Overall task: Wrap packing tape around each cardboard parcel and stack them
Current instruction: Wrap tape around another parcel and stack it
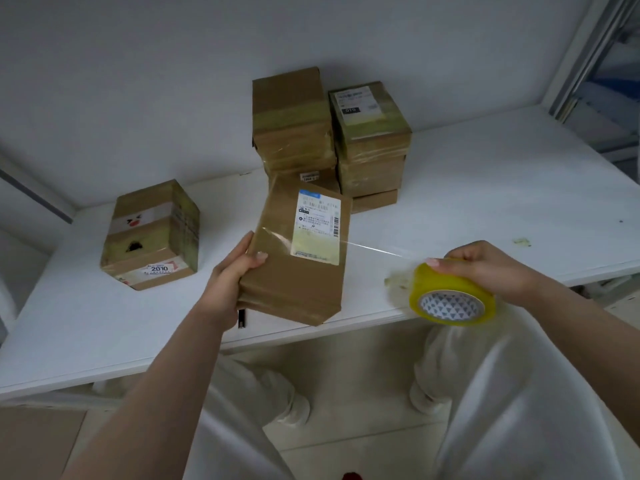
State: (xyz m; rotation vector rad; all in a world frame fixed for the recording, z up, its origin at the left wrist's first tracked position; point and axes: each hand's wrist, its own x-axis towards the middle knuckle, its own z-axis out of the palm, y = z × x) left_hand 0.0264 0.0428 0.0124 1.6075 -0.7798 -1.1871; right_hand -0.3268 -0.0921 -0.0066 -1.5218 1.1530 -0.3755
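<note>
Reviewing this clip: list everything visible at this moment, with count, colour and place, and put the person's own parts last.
held parcel: one, brown cardboard with a white shipping label, tilted above the table's front edge
tape roll: one, yellow, at the front right, a clear strip stretched from it to the held parcel
stacked parcels: several, brown, taped, piled at the back of the table by the wall; exact number unclear
lone parcel: one, brown with a 2010 sticker, on the table's left
table: one, white
small dark object: one, under the held parcel, unidentifiable
left hand: grips the held parcel's left edge
right hand: grips the tape roll
</note>
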